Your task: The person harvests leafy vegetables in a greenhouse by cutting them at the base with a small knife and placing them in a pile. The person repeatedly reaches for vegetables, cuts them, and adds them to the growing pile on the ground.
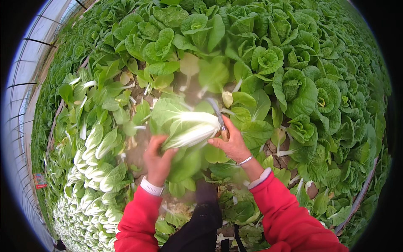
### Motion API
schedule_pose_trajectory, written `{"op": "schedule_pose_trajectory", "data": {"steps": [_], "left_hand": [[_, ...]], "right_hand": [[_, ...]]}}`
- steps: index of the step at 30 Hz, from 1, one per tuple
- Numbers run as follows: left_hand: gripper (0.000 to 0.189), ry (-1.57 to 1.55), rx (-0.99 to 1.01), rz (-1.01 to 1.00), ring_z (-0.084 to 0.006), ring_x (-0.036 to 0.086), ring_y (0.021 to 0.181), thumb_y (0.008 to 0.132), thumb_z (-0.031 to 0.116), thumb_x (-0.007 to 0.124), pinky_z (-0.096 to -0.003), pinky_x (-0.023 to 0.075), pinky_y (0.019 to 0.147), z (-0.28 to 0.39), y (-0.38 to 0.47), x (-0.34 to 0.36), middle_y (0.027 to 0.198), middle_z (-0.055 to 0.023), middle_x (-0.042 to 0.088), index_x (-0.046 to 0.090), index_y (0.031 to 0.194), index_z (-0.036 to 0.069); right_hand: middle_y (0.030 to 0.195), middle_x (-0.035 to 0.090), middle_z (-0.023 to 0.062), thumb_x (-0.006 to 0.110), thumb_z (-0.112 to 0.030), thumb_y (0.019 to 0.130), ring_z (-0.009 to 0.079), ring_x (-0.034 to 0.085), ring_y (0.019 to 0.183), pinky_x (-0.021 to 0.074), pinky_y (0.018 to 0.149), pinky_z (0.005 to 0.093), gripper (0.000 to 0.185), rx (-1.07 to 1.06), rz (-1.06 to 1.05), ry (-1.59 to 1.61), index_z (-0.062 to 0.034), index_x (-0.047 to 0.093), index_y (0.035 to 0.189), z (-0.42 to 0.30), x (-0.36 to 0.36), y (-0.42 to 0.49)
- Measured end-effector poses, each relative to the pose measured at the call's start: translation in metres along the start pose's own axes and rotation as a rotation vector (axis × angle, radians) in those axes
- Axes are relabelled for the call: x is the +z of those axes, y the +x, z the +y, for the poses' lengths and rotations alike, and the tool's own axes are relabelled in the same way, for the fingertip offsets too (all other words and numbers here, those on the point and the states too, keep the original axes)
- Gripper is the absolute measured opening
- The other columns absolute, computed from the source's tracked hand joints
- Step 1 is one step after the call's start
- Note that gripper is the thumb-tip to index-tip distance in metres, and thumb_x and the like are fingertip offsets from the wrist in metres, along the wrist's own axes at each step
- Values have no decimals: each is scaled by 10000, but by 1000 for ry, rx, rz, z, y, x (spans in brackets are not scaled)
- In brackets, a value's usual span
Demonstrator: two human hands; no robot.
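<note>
A head of leafy cabbage (195, 123), with thick white stalks and green leaves, lies sideways between my hands above the ground. My left hand (159, 157) grips it at the leafy side, thumb and fingers around the leaves. In my right hand (233, 141) is a sickle, its wooden handle (224, 134) within my fingers. The sickle's curved metal blade (215, 108) passes beside the white base of the cabbage; whether it touches is hard to tell. My right thumb is close against the base. Blurred loose leaves hang below the head.
Growing cabbages (292, 85) stand densely ahead and to the right. Cut heads (97, 176) lie in a long row at the left. Stripped leaves (82, 119) litter the soil. My dark-trousered leg (204, 211) is below my hands. A greenhouse wall (22, 94) curves along the left.
</note>
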State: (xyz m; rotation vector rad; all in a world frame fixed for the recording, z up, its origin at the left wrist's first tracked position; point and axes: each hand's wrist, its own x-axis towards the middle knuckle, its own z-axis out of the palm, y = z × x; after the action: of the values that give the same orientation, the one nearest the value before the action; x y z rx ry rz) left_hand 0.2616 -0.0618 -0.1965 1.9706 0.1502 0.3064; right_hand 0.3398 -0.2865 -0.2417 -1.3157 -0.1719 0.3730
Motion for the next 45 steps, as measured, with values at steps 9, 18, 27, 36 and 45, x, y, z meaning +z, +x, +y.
{"op": "schedule_pose_trajectory", "data": {"steps": [9, 18, 27, 36, 45], "left_hand": [[331, -381, -381, -82, -181, 606, 1010, 762, -28, 680, -307, 490, 899, -11, -46, -17, 1073, -78, 644, 628, 1089, -36], [331, -248, -355, -204, -185, 627, 938, 752, 1, 689, -307, 510, 888, -19, -58, -28, 987, -72, 655, 646, 1081, -8], [800, 801, 207, -340, -395, 418, 1271, 719, 337, 806, -539, 303, 1044, 33, -78, 22, 1358, -199, 455, 444, 1363, 31], [425, 900, 466, -238, -252, 546, 1135, 758, 183, 623, -515, 357, 982, 11, -82, 45, 1212, -124, 572, 547, 1152, 43], [493, -54, -95, 391, -225, 609, 1034, 844, 234, 744, -361, 482, 919, 20, -72, -62, 1154, -94, 614, 516, 1231, 31]], "right_hand": [[786, 601, -22, 738, -127, 835, 50, 548, 636, 458, 575, 217, 242, 281, -104, 29, 4, 631, 1008, -5, -19, -71], [1208, 575, 206, 793, -305, 779, 233, 555, 1139, 479, 928, 355, 673, 160, -112, -434, -3, 516, 1312, -35, -41, -82], [720, 511, -44, 734, -126, 827, 37, 448, 620, 374, 521, 233, 230, 219, 259, -157, -29, 561, 943, 26, 18, -75], [684, 524, -27, 644, -101, 888, 35, 434, 519, 335, 448, 200, 125, 238, 379, -142, -50, 531, 894, 31, 43, -94], [639, 566, 28, 630, -68, 883, 80, 491, 467, 390, 424, 216, 120, 235, 303, -140, -19, 529, 926, 13, 10, -102]]}}
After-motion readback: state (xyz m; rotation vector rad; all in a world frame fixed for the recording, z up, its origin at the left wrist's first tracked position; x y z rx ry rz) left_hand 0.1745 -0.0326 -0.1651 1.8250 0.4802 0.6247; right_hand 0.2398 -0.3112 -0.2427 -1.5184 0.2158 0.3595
